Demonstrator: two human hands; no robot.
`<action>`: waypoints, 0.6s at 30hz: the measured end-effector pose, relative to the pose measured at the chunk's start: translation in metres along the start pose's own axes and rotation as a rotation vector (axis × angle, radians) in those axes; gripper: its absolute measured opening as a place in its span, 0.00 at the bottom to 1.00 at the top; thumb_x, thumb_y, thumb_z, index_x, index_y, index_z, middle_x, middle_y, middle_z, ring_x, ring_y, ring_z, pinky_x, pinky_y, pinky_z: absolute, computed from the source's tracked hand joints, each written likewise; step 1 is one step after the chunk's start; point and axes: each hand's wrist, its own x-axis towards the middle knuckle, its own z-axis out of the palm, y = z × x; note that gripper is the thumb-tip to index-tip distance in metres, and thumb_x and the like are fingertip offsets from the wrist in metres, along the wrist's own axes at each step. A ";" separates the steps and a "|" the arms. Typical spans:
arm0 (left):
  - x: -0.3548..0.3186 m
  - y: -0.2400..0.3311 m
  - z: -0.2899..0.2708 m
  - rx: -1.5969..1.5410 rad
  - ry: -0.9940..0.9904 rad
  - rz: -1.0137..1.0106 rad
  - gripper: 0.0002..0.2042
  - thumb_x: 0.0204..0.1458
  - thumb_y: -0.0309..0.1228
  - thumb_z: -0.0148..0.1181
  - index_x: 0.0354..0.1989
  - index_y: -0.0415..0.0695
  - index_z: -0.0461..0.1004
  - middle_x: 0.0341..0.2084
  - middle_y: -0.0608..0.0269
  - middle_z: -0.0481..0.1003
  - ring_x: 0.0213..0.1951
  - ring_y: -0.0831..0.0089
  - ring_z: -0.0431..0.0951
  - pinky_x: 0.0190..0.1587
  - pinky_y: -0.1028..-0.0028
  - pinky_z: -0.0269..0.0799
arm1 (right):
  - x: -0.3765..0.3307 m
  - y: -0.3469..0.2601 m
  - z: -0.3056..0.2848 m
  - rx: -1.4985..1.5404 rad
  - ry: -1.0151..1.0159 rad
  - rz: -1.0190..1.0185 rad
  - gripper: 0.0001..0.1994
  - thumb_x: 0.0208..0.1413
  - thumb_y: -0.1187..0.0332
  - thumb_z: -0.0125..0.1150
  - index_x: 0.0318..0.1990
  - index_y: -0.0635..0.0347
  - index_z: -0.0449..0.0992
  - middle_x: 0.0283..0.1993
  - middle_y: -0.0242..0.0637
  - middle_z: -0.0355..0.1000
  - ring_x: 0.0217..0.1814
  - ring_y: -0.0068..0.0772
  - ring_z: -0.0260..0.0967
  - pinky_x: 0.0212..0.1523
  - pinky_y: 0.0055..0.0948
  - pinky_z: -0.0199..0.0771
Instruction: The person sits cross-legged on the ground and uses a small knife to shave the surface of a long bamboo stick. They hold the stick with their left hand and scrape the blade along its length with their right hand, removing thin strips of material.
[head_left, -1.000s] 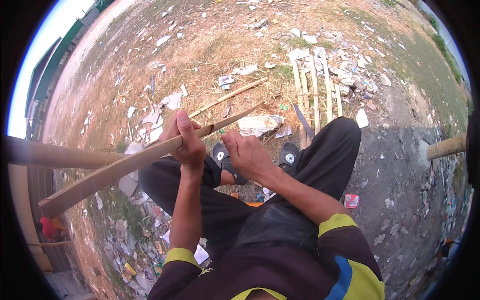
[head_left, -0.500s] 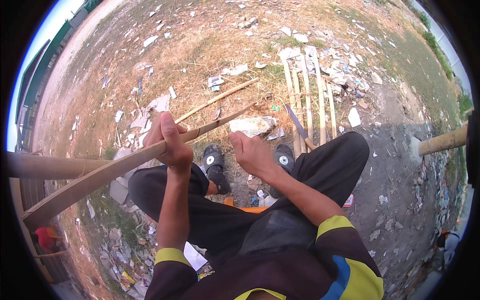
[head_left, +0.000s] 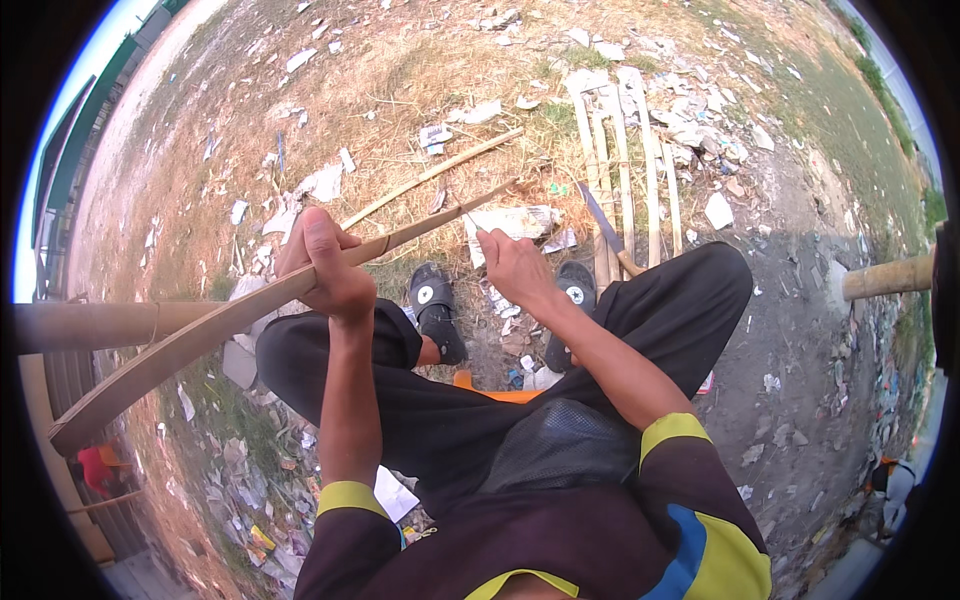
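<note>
A long bamboo strip [head_left: 195,330] runs slantwise from the lower left to its thin far tip, with dark bands near my grip. My left hand [head_left: 330,265] is closed around it, thumb up. Close to the strip's narrow end, my right hand [head_left: 518,268] is closed in a pinch. A thin strand-like thing shows between its fingertips and the strip, too fine to make out. Beyond my right knee lies a large knife [head_left: 602,218], its blade pointing away and its wooden handle near the knee.
Several pale bamboo strips [head_left: 624,170] lie side by side at the far right, and one more pole [head_left: 430,172] lies ahead. Thick bamboo poles [head_left: 120,326] jut in at both sides. Paper scraps and litter cover the dry grass. My sandalled feet [head_left: 435,310] rest between my knees.
My right hand has shifted slightly up and right, and the thin strand now shows at its fingertips. My left hand keeps hold of the strip, which has tilted a little.
</note>
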 end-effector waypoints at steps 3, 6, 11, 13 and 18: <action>0.000 -0.002 -0.012 0.050 -0.028 0.016 0.22 0.59 0.31 0.41 0.10 0.37 0.63 0.06 0.61 0.63 0.11 0.75 0.60 0.17 0.71 0.51 | -0.006 -0.024 -0.012 0.038 -0.099 0.021 0.22 0.65 0.54 0.40 0.31 0.65 0.71 0.22 0.59 0.70 0.31 0.67 0.69 0.33 0.56 0.67; 0.011 0.012 -0.016 -0.052 0.046 -0.025 0.22 0.58 0.30 0.43 0.10 0.37 0.64 0.06 0.64 0.62 0.11 0.77 0.59 0.17 0.72 0.51 | -0.024 -0.054 -0.030 0.157 -0.096 -0.086 0.20 0.65 0.58 0.41 0.30 0.65 0.69 0.19 0.57 0.66 0.25 0.64 0.67 0.28 0.52 0.64; 0.020 0.027 -0.011 0.011 0.017 -0.048 0.22 0.58 0.30 0.45 0.10 0.37 0.64 0.06 0.65 0.61 0.11 0.79 0.58 0.17 0.74 0.50 | -0.020 -0.035 -0.014 0.290 -0.035 -0.071 0.19 0.65 0.60 0.43 0.28 0.67 0.68 0.15 0.56 0.62 0.21 0.61 0.64 0.23 0.47 0.61; 0.022 0.029 -0.009 0.007 0.014 -0.072 0.22 0.58 0.30 0.45 0.10 0.37 0.63 0.06 0.65 0.61 0.11 0.79 0.58 0.17 0.74 0.49 | -0.023 -0.041 -0.024 0.229 -0.069 -0.071 0.19 0.65 0.61 0.43 0.28 0.67 0.68 0.16 0.56 0.62 0.21 0.62 0.64 0.23 0.47 0.62; 0.020 0.032 -0.001 -0.038 0.035 -0.097 0.22 0.59 0.30 0.45 0.10 0.38 0.63 0.06 0.66 0.60 0.12 0.79 0.57 0.19 0.74 0.51 | -0.018 -0.025 -0.013 0.183 -0.016 -0.090 0.19 0.65 0.60 0.43 0.29 0.66 0.70 0.19 0.58 0.65 0.24 0.64 0.66 0.26 0.49 0.65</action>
